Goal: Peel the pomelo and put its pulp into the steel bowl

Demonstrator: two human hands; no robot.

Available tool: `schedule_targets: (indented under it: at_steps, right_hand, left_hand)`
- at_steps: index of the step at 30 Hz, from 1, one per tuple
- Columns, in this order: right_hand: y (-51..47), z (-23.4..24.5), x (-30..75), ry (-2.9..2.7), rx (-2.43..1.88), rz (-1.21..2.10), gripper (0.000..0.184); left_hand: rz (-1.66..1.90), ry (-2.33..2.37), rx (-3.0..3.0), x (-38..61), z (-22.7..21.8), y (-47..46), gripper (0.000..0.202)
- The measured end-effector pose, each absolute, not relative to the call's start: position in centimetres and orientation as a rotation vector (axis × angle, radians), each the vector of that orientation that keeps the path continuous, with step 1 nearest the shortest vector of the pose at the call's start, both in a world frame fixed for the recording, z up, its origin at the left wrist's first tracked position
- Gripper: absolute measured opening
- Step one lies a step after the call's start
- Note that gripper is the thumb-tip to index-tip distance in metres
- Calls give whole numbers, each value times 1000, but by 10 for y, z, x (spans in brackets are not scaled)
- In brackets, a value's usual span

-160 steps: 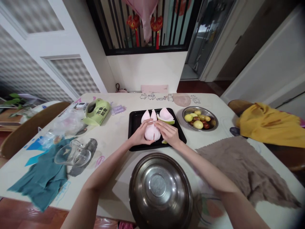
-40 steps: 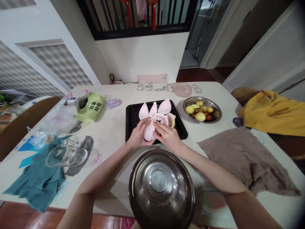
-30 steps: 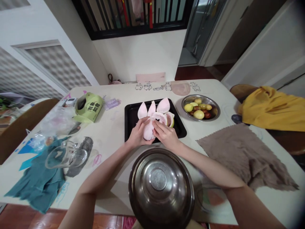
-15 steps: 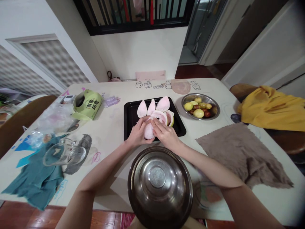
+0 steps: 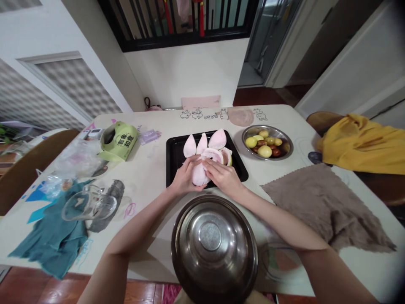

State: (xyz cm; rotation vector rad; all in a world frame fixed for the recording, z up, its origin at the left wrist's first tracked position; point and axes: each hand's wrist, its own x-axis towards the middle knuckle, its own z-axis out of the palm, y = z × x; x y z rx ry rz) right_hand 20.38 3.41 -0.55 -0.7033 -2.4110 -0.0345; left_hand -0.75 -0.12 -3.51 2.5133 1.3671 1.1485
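Note:
A pomelo (image 5: pixel 207 157) with its pink-white peel split into petals sits on a black tray (image 5: pixel 175 157) at the table's middle. Three peel flaps stand up at the back and the pale flesh shows between them. My left hand (image 5: pixel 184 177) is wrapped round the near left flap, fingers curled on the peel. My right hand (image 5: pixel 224 176) presses on the fruit's near right side, fingers bent over the flesh and peel. Both hands touch the pomelo.
A large steel bowl (image 5: pixel 214 249) stands at the near edge below my hands. A small steel bowl of fruits (image 5: pixel 267 145) is right of the tray. A brown cloth (image 5: pixel 322 207), yellow cloth (image 5: pixel 363 143), glass jug (image 5: pixel 90 204), teal cloth (image 5: pixel 52 240) and green tissue pack (image 5: pixel 119 140) lie around.
Since the earliest frame the pomelo's right side has been pulled open, showing flesh. Over the last second both hands stay on the fruit with only small shifts.

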Motion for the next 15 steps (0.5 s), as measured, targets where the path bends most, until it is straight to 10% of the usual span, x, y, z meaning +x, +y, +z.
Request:
schedule_targets:
  at_steps: [15]
  right_hand:
    - [38, -10, 200, -2168, -939, 221, 25]
  left_hand:
    - [1143, 1302, 2535, -9, -34, 0, 94]
